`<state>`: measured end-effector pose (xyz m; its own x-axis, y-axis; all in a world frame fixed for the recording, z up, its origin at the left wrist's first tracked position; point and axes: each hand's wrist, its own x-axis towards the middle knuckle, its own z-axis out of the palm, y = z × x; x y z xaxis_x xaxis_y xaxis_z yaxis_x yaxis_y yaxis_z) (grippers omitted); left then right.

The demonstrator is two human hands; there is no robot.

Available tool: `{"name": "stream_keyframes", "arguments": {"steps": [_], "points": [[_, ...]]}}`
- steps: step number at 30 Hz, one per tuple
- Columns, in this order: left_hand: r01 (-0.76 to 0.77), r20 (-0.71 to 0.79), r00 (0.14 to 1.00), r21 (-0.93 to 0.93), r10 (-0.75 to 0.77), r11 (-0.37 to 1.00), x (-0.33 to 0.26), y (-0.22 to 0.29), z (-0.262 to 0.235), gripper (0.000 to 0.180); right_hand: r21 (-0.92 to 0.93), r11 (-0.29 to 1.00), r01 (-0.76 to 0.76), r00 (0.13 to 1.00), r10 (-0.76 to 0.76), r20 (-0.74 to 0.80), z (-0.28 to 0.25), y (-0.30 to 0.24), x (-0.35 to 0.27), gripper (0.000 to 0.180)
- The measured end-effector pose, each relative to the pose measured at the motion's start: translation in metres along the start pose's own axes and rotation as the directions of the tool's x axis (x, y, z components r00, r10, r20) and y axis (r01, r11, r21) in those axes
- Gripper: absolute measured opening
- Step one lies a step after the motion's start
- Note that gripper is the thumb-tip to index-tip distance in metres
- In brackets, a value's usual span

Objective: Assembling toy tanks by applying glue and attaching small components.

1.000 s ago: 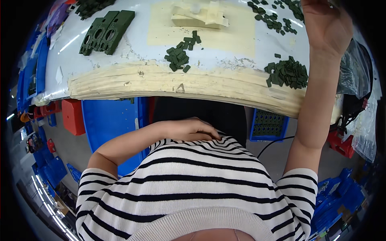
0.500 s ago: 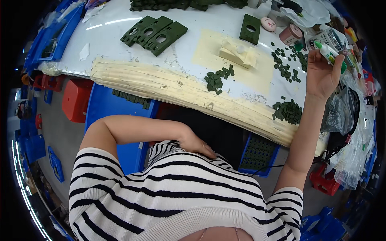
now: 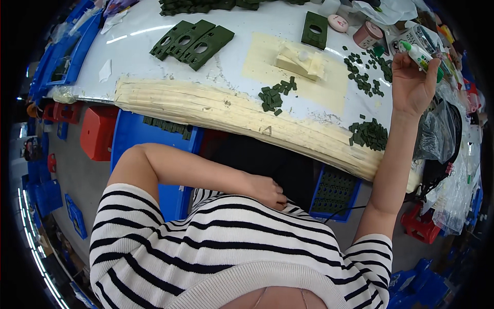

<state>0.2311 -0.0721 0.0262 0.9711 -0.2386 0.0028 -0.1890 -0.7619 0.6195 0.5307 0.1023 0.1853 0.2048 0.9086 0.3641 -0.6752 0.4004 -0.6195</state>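
Right hand (image 3: 411,85) raised over the far right end of the bench (image 3: 128,62), fingers closed round a small white tube with a green cap (image 3: 418,53); cap end points up and to the left, tube sits in the upper part of the grip. Arm reaches out straight from the striped sleeve.

Left hand (image 3: 265,189) low and near the body, below the bench edge, resting against the striped shirt (image 3: 216,252) — fingers curled, whether it holds anything cannot be told. It is well apart from the tube.

On the bench, to the left of the right hand: scattered small dark green pieces (image 3: 363,77), just beside the wrist. A second heap of green pieces (image 3: 368,134) lies near the front edge, under the right forearm. A third heap (image 3: 277,95) sits on the cream sheet (image 3: 329,90), along with a pale block (image 3: 301,59). Further left — three flat green plates with round holes (image 3: 191,38), overlapping; one more single plate (image 3: 315,30) at the back.

Behind the right hand: a pink-brown tub (image 3: 368,35) and clear plastic bags (image 3: 437,139) off the bench's right end.

Front edge of the bench is wrapped in layered cream tape (image 3: 206,105). Blue crates (image 3: 136,136) below.
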Motion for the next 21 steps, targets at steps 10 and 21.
{"name": "stream_keyframes", "arguments": {"steps": [10, 21], "points": [[0.06, -0.016, 0.998, -0.026, -0.06, 0.998, 0.027, 0.0, -0.009, 0.025, -0.007, 0.998, -0.061, 0.998, 0.061, 0.026, -0.005, -0.003, 0.002, 0.033], [-0.094, 0.212, 0.971, -0.104, 0.114, 0.99, 0.059, -0.008, -0.027, 0.023, -0.055, 0.998, -0.026, 0.999, 0.024, -0.032, -0.003, -0.002, 0.0, 0.036]]}}
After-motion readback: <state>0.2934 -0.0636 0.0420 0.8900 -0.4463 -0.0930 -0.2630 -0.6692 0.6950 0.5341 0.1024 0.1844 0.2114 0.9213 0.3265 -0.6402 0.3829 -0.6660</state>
